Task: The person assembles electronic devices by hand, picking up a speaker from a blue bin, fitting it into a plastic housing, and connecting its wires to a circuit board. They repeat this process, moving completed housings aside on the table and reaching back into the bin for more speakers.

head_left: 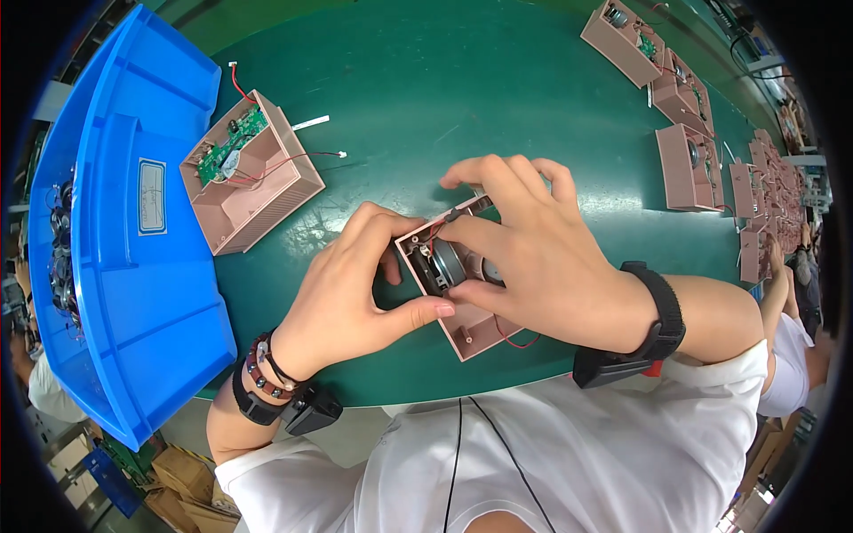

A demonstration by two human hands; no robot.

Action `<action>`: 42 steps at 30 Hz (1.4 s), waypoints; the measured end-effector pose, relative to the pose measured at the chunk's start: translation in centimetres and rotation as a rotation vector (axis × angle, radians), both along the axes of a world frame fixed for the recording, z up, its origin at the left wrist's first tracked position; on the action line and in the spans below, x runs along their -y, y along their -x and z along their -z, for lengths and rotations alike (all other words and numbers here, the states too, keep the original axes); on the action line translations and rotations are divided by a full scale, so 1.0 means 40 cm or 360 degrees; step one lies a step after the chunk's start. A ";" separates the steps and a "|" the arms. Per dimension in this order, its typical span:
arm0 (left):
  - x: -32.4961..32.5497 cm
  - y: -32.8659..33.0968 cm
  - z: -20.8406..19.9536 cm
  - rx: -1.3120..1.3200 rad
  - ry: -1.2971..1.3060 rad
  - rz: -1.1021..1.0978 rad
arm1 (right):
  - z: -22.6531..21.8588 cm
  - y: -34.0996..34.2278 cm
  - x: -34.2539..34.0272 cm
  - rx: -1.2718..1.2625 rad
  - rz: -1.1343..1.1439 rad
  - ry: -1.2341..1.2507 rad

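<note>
In front of me a pink plastic housing (475,339) lies tilted on the green table, its open side up. A round speaker (450,264) with a metal rim sits inside at the housing's left end. My left hand (342,298) grips that end, with the thumb over the near edge and the fingers round the far corner. The thumb and index finger of my right hand (546,258) close on the speaker, while the other fingers arch over the far wall. A thin red wire (515,343) hangs out at the near side. My right hand hides much of the interior.
A second pink housing (289,191) with a green circuit board (233,151) and loose wires stands left. Beyond it a blue bin (111,266) holds dark round parts (62,244). Several pink housings (682,169) line the right, where another person's arm (778,284) shows.
</note>
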State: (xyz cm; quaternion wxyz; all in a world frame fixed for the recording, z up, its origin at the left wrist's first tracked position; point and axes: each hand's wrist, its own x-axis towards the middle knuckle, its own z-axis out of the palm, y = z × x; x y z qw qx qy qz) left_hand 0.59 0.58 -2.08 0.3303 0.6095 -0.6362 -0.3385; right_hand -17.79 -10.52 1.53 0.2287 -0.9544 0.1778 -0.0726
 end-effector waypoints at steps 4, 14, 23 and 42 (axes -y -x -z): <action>-0.004 0.004 -0.001 -0.0060 0.0020 0.0001 | 0.018 -0.006 -0.013 0.0096 -0.0021 0.0196; -0.003 0.023 -0.003 -0.0056 0.0251 -0.0193 | -0.011 0.009 0.038 0.0512 -0.0168 0.0430; 0.001 0.012 0.011 0.0061 0.0475 -0.0007 | 0.051 0.024 0.069 0.0586 -0.0157 0.0371; 0.009 0.012 -0.011 0.0329 0.0278 0.0149 | 0.064 0.027 0.070 0.0373 -0.0055 0.0599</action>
